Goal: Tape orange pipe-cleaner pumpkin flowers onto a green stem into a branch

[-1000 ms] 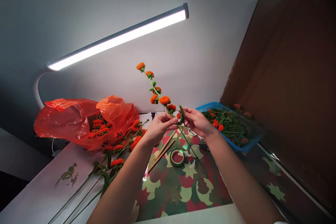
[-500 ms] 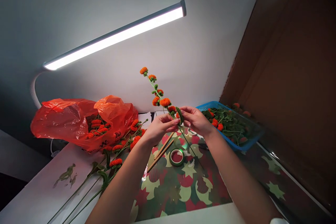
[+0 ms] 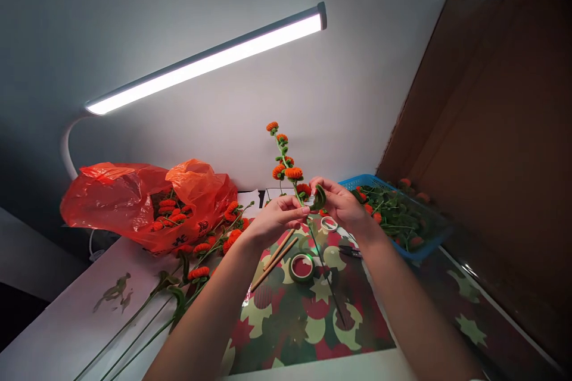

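Held up over the table is a flower stem point(image 3: 286, 158) with several fuzzy orange blooms and small green leaves along it. My left hand point(image 3: 282, 214) is closed on the stem below the blooms, thumb and fingers pinched together. The bare lower stem point(image 3: 328, 277) slants down toward the table. My right hand point(image 3: 342, 202) pinches a curled dark green leaf point(image 3: 319, 197) beside the stem. Whether that leaf is joined to the stem is hidden by the fingers. Below the hands lies a roll of green tape point(image 3: 302, 267).
Two wooden sticks point(image 3: 274, 265), a white ring point(image 3: 329, 224) and dark snips point(image 3: 350, 251) lie on the patterned mat point(image 3: 308, 333). A red plastic bag point(image 3: 111, 196) of blooms stands left, a blue basket point(image 3: 366, 181) right. A lit lamp point(image 3: 210, 59) hangs above; cardboard point(image 3: 482, 131) rises at right.
The flower stem has tilted more upright, its top shifting right. My right hand has turned the leaf outward, its curl opening to the side. The whole view has shifted slightly.
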